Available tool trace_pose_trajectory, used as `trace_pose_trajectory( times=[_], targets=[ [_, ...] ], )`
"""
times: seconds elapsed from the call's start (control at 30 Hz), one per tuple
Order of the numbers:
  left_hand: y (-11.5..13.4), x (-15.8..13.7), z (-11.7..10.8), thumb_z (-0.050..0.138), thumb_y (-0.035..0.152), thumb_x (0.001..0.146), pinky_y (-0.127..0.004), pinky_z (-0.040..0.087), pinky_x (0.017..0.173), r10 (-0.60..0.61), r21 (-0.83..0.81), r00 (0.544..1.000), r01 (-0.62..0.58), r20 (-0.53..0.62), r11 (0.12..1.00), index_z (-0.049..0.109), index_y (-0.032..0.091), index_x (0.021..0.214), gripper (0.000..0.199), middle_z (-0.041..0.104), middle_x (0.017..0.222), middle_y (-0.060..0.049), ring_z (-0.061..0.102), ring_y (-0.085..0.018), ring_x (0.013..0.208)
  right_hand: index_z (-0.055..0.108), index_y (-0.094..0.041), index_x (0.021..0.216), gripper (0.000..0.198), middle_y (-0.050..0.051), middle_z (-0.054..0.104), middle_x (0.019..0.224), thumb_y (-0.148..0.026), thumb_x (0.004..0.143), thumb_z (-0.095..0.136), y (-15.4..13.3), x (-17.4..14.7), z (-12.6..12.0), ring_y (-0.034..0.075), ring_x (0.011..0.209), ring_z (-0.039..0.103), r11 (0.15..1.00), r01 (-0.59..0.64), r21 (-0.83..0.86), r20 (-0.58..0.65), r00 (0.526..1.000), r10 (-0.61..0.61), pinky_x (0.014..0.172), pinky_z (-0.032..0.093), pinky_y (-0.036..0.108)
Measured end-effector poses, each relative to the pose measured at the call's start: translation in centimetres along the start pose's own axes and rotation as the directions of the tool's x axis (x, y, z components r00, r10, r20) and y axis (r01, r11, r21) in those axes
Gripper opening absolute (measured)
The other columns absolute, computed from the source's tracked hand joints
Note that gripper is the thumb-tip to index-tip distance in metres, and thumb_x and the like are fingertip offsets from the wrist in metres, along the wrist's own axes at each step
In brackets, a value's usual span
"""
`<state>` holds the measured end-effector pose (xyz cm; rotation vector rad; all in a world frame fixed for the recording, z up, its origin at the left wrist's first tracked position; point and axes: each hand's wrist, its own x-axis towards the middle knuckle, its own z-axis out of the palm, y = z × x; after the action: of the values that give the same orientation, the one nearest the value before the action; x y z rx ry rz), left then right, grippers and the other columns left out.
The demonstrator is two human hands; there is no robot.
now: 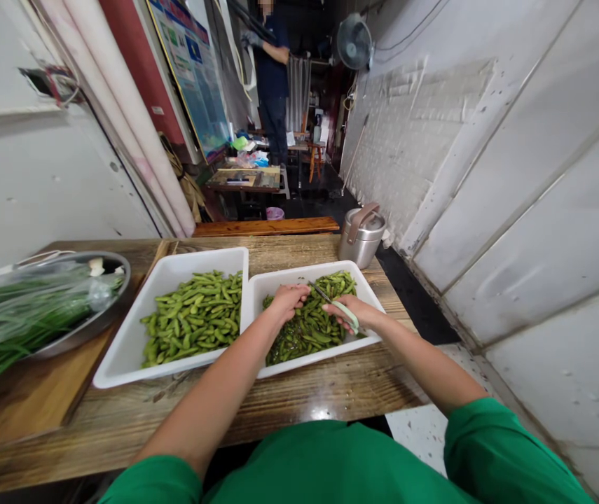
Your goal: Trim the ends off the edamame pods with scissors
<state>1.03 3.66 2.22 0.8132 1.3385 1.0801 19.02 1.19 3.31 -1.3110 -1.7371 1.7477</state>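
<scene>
My right hand (350,312) grips a pair of scissors (348,316) with pale green handles, their blades pointing up and left toward my other hand. With fingers pinched together, my left hand (291,299) is at the blade tips; a pod seems to be in it, though it is mostly hidden. Both hands are over the right white tray (374,297), where green edamame pods (307,337) lie in what looks like water. Touching it on the left, a second white tray (120,350) carries a heap of edamame pods (194,315).
At the left, a metal bowl (127,273) with bagged green stalks (41,308) rests on a wooden board (41,392). A steel pot with a handle (365,238) stands at the table's back right. Beyond a bench (267,226), a person (272,77) stands near a low table (244,180).
</scene>
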Motion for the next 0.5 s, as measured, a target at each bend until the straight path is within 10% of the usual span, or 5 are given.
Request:
trace_pose_trajectory(
  times=[0.5],
  targets=[
    [0.47,-0.26,-0.48,0.062,0.012,0.063,-0.014,0.015,0.036,-0.003,0.075,1.0,0.004,-0.008,0.997,0.058,0.01,0.075,0.012,0.048,0.047,0.003,0.038,-0.002,0.038,0.04,-0.017,0.069,0.04,-0.008,0.041,0.047,-0.053,0.069,0.057,-0.06,0.14,0.15,0.003,0.033,0.038,0.998,0.043,0.054,-0.012,0.999,-0.042,0.031,0.035,0.015]
  ],
)
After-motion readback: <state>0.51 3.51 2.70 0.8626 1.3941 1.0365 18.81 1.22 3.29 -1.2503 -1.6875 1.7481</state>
